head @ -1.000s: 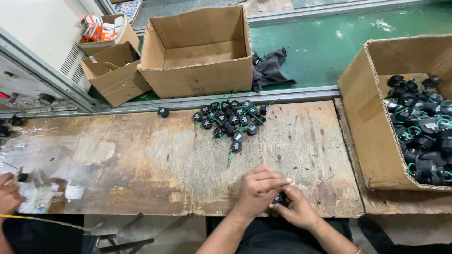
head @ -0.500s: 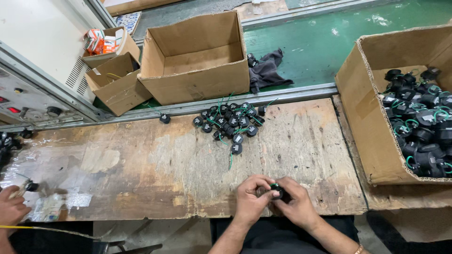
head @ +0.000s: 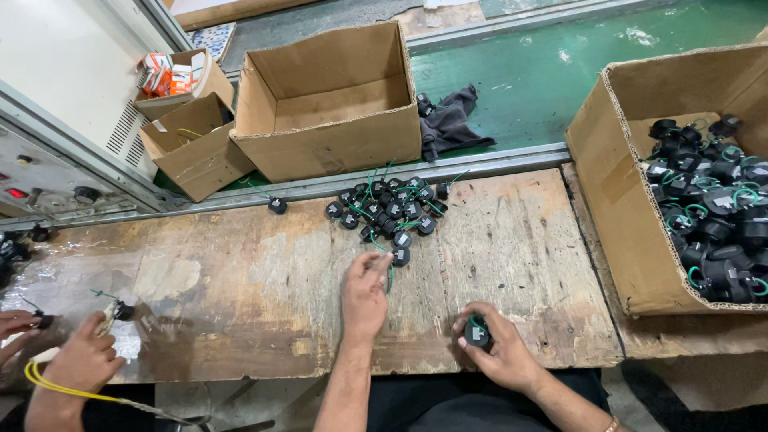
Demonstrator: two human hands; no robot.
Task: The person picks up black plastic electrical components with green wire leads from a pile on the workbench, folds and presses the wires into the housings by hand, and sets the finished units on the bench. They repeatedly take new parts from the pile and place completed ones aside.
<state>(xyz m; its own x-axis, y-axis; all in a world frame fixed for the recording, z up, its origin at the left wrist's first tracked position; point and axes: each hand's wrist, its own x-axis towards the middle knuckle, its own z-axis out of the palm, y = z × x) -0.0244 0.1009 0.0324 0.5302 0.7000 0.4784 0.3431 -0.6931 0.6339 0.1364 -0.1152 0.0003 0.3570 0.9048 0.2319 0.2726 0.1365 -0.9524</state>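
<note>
Head view, looking down on a worn wooden table (head: 240, 296) where a person sits at work. The right hand (head: 500, 352) rests near the table's front edge, fingers curled closed around one small round black part (head: 478, 334) with a green wire; the part sits upright in the palm, seemingly so its top faces the person. The left hand (head: 366, 292) stretches forward, fingers narrowed and nearly pinched, their tips touching the green wire of the nearest piece in a pile of black parts (head: 392, 212); whether it has gripped that piece cannot be told. The pile lies just beyond this hand, probably heaped within easy reach. Beyond the pile stands an empty cardboard box (head: 332, 104) on a green conveyor belt (head: 544, 72). Well to the right of the right hand, a large cardboard box (head: 632, 208) holds many more such parts. Far to the left of the left hand, a co-worker's hands (head: 76, 360) handle a similar part and a yellow cable (head: 56, 386).
</note>
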